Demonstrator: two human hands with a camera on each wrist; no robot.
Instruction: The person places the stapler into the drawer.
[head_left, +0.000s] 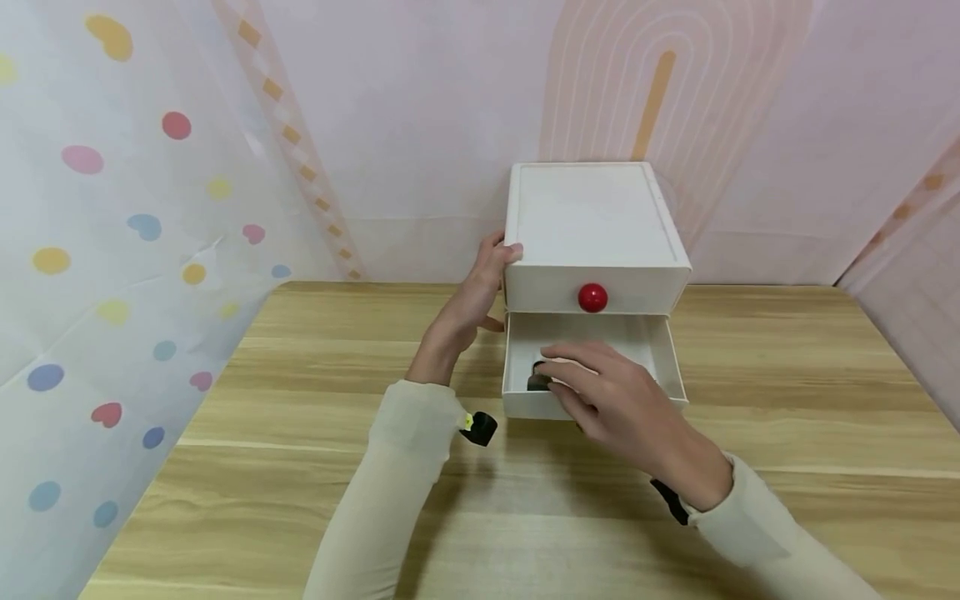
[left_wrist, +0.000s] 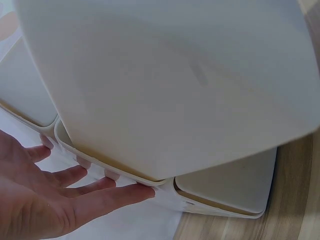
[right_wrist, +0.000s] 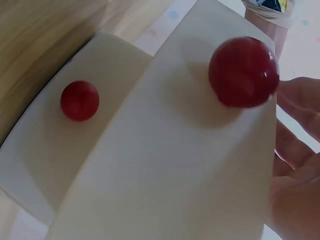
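Head view: white two-drawer box (head_left: 592, 225) stands at back of wooden table (head_left: 300, 433), near the wall. Top drawer closed, red knob (head_left: 592, 297) on its front. Bottom drawer (head_left: 517, 375) pulled out toward the person. Left hand (head_left: 476, 296) on the box's left side, fingers fairly straight, flat against the wall, thumb at the top edge. Right hand (head_left: 615, 400) reaches over the open drawer's front, fingers loosely bent down into it, tips touching a small dark object (head_left: 537, 379) at the drawer's left-front corner. Can't tell if it's actually pinched.

Left wrist view: box side fills the frame; left hand (left_wrist: 45, 200) w/ fingers (left_wrist: 125, 192) straight, slightly spread, tips against the box's lower edge.

Right wrist view: both drawer fronts close up, lower drawer's knob (right_wrist: 244, 72) big and near, upper knob (right_wrist: 79, 100) further off. Right hand (right_wrist: 297, 165) only partly seen at the edge; grip not visible.
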